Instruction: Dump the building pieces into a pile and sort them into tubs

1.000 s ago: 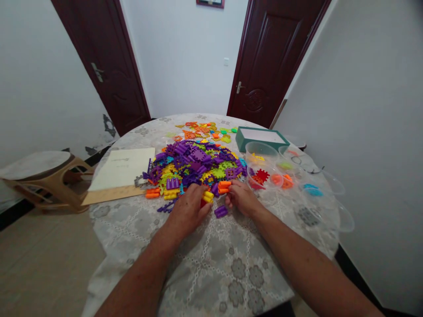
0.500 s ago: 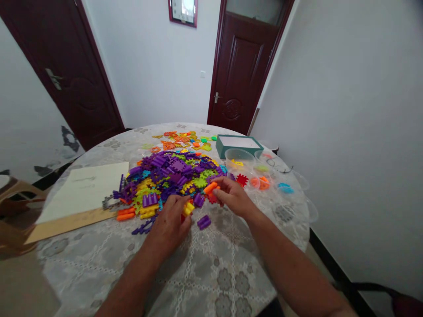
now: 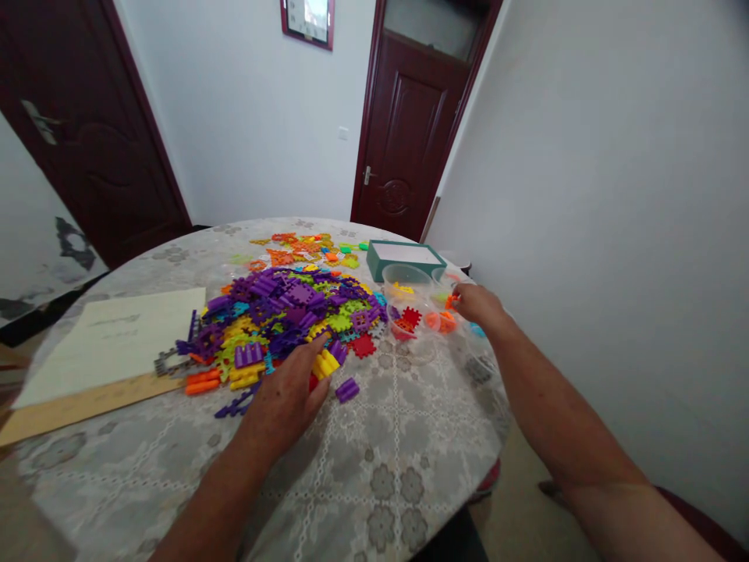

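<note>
A large heap of purple, yellow, green and blue plastic pieces [image 3: 298, 300] lies on the round table. My left hand [image 3: 292, 386] rests at its near edge, fingers closed round a yellow piece [image 3: 325, 364], with something red partly hidden beneath. A loose purple piece [image 3: 347, 390] lies just to its right. Out to the right, my right hand [image 3: 477, 303] pinches an orange piece [image 3: 450, 302] above the clear bowls, near the bowl with orange pieces [image 3: 441, 321]. A nearer clear bowl [image 3: 401, 326] contains red pieces. A red toothed piece [image 3: 363, 346] lies beside the heap.
A green box [image 3: 403, 260] stands at the back right, behind a clear bowl with yellow pieces [image 3: 406, 278]. Orange and green pieces [image 3: 301, 250] are spread at the back. White paper [image 3: 114, 336] and a brown strip [image 3: 87, 406] lie at the left.
My right hand has moved right, from the heap's near edge to the bowls, carrying the orange piece. My left hand stays by the heap with the yellow piece. The view has turned slightly right.
</note>
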A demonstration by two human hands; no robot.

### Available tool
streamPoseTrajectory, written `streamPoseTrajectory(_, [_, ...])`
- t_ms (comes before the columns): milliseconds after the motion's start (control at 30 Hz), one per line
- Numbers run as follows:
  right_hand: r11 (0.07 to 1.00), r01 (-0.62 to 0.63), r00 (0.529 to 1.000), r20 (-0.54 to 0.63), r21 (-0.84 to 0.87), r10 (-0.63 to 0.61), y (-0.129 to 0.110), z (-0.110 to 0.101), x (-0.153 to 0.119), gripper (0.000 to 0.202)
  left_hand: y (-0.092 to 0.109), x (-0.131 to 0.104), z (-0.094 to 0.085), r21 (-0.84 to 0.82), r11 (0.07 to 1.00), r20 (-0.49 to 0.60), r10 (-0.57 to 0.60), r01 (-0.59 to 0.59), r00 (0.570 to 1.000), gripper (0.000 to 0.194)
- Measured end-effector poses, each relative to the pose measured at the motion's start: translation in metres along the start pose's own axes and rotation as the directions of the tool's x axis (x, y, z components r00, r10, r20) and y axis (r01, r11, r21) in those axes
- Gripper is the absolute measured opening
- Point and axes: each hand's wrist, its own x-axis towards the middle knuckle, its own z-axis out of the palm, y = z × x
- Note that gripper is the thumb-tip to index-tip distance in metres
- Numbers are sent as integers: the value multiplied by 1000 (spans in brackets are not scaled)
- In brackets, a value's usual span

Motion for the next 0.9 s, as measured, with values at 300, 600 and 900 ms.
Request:
streamPoseTrajectory(300, [987,97,989,-127,124,-81,-13,-4,-30,32,4,1,-4,-30,1000,27,-1,2,1000,70])
streamPoseTrajectory(600, [277,296,794,-74,914,-603,-148,36,-133,29,10,-3,-1,-98,995,73,29,-22,997,83])
streamPoseTrajectory(900, [265,298,781,-75,917,-620,-167,35,-125,26,8,-4,-5,-105,984,74,150,-142,986,64])
